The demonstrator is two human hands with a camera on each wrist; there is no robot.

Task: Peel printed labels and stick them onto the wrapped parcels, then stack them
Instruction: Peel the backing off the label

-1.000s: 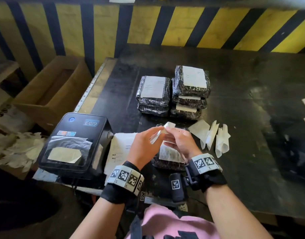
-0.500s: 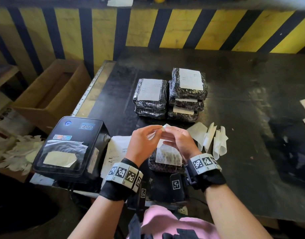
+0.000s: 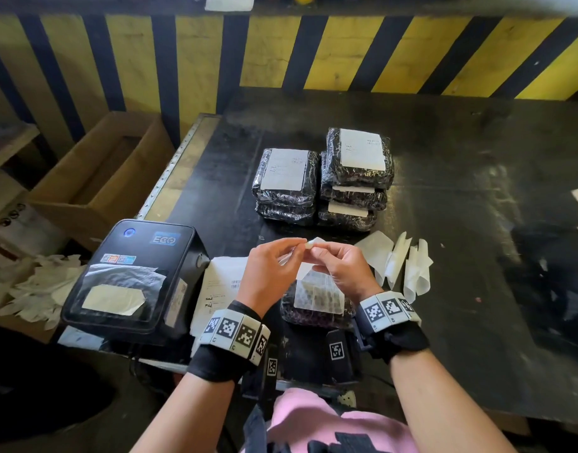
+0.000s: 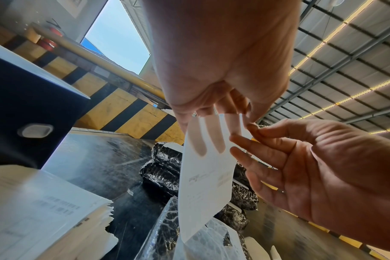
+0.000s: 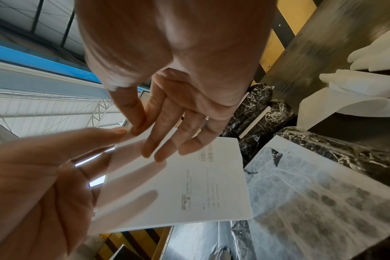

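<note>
— While both hands were raised over the bench, what was going on?

— The left hand [image 3: 268, 273] and the right hand [image 3: 341, 268] met fingertip to fingertip, both pinching the top corner of one printed label [image 5: 189, 184]. Thumb and forefinger of each were closed on that corner; the other fingers lay loosely spread, the left ones behind the sheet, showing through it as shadows.

— And the sheet itself?

— It hung down from the pinch, below the fingers and between the two palms. A wrapped parcel [image 3: 315, 305] lay directly beneath the hands.

— How should the peel have been done?

— My judgement: roll the corner between the fingertips until label and backing split, then draw them apart slowly, keeping the sticky face off the fingers.

— Anything farther off?

— Beyond the fingertips stood the labelled parcels [image 3: 327, 178] in two stacks, touching.
</note>
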